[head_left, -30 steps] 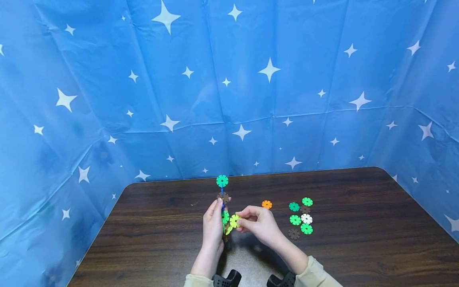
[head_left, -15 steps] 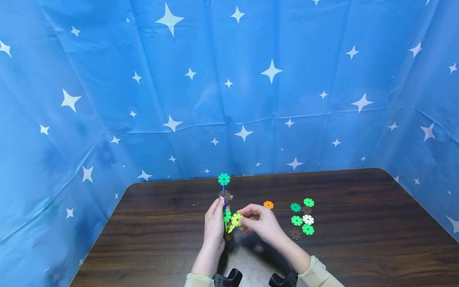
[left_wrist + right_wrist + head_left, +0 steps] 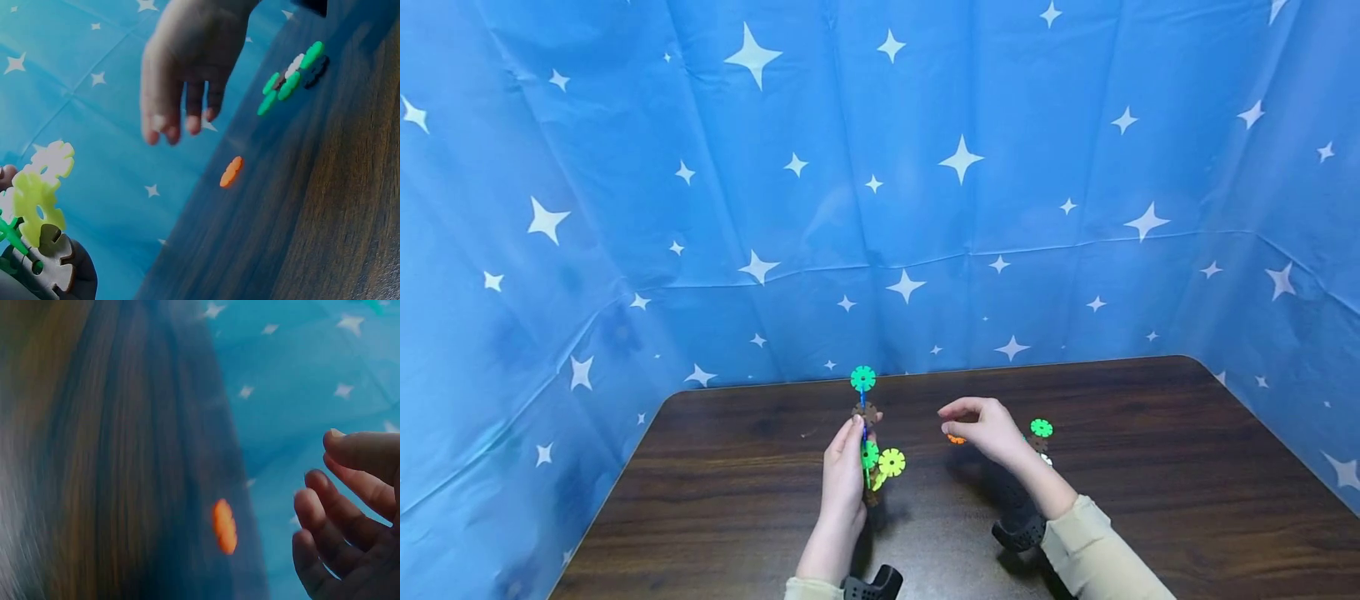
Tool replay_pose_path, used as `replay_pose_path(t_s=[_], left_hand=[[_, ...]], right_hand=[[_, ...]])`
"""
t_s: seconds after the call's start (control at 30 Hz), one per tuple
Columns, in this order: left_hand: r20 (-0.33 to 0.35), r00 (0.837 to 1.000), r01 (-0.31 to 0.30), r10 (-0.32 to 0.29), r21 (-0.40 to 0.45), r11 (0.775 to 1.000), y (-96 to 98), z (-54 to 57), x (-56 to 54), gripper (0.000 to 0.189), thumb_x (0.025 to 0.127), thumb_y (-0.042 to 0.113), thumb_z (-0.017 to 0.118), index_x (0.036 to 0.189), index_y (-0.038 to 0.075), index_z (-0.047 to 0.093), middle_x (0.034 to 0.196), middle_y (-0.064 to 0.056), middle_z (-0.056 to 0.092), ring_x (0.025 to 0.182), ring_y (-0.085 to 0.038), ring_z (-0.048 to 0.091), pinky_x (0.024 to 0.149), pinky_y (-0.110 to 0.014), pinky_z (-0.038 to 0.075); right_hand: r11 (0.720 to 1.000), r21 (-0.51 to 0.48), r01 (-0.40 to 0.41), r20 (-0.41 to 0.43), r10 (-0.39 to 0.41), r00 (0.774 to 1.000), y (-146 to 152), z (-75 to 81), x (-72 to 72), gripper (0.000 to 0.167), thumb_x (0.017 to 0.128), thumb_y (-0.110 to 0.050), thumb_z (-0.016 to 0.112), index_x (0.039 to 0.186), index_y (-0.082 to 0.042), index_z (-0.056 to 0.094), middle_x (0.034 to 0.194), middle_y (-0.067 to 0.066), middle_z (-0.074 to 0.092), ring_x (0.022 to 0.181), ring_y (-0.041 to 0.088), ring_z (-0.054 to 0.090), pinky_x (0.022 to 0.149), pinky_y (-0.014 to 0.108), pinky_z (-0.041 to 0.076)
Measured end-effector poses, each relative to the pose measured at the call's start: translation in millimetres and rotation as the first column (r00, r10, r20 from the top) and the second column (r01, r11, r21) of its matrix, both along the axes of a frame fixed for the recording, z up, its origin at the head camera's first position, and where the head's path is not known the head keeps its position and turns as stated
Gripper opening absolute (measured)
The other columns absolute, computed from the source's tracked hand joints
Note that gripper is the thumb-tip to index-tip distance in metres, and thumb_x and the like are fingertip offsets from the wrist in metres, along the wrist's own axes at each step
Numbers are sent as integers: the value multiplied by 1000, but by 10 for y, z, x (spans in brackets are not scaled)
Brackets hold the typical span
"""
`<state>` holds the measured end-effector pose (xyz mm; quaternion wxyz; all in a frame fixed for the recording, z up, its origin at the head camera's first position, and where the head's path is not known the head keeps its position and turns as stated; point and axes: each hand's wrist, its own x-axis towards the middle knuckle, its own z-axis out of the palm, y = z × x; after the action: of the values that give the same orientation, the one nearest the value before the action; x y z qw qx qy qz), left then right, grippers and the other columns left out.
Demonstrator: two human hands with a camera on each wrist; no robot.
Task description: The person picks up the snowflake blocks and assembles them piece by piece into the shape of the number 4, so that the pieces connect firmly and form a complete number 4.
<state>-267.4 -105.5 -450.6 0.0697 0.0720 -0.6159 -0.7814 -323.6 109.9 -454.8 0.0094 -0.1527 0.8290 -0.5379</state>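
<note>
My left hand (image 3: pixel 842 473) grips an upright assembly of notched plastic discs. A teal disc (image 3: pixel 862 378) tops it, with a brown disc (image 3: pixel 867 413) below. Lower down are a green disc (image 3: pixel 870 455) and, out to the right, a yellow disc (image 3: pixel 892 462). In the left wrist view, a yellow disc (image 3: pixel 39 203) and a brown disc (image 3: pixel 53 262) show at the lower left. My right hand (image 3: pixel 992 429) hovers empty, fingers loosely bent, near the orange disc (image 3: pixel 957 439) on the table. The right wrist view shows bare fingertips (image 3: pixel 306 503) beside that orange disc (image 3: pixel 224 527).
To the right on the dark wooden table (image 3: pixel 715 467) lies a cluster of loose discs, partly hidden by my right forearm; a green disc (image 3: pixel 1041 427) shows there. A blue star-patterned cloth (image 3: pixel 820 208) hangs behind the table.
My right hand has let go of the yellow disc, which stays on the assembly, and has moved right, over by the orange disc. My left hand keeps its grip in nearly the same place.
</note>
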Motion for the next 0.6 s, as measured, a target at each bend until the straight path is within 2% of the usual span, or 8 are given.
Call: replay_pose_path(t_s=[0.13,0.27,0.47,0.6], left_hand=[[-7,1000,4,-4,19,1000,0,-4,-3,37,104,30,46,117,2,67,73,4,47,61,-6,41,51,-18,35],[-5,1000,7,-7,30,1000,-5,-7,-1,38,104,30,45,117,2,67,73,4,47,61,-5,41,51,-18,35],[5,1000,17,-17,11,1000,-12,24,22,39,104,34,46,120,5,66,72,4,46,56,-6,38,49,-20,34],[-1,1000,24,-24,9,1000,-11,41,30,40,103,35,46,121,5,65,72,5,46,55,-6,37,48,-20,34]], right_hand=[[988,150,29,-13,-27,1000,98,-62,-136,20,85,-7,72,104,-3,72,97,7,69,88,21,63,71,34,52],[955,294,33,-11,-31,999,128,-149,-241,24,85,-6,72,109,-2,71,101,8,67,93,25,62,74,38,52],[903,427,45,0,-50,999,123,-245,-342,29,82,-9,76,112,-8,72,107,4,66,95,23,61,77,41,51],[871,488,51,-1,-57,998,128,-294,-381,31,81,-14,79,111,-13,74,105,1,67,95,22,61,81,46,46]])
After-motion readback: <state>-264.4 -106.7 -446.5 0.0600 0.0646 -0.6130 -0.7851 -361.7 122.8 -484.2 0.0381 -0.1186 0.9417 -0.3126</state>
